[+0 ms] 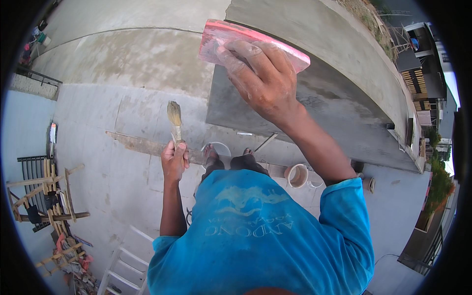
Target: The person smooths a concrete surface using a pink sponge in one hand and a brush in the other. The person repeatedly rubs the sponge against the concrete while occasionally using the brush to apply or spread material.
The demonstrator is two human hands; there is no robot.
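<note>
My right hand (pixel 265 73) is stretched far forward, its fingers wrapped over the back of a pink plastering float (pixel 209 42). The float lies along the edge of a grey plastered slab or wall (pixel 314 34); whether its face presses on the plaster is hidden. Lower and to the left, my left hand (pixel 175 160) is closed round the handle of a paintbrush (pixel 174 115). Its pale, splayed bristles point up and away from me, apart from any surface. Cement smears cover the fingers of my right hand.
Near my feet are a wooden plank (pixel 142 144) and a round bucket (pixel 297 176). A ladder (pixel 125 268) stands at the lower left. Wooden frames (pixel 46 196) and a rubble heap (pixel 81 275) line the left side. Buildings show at far right.
</note>
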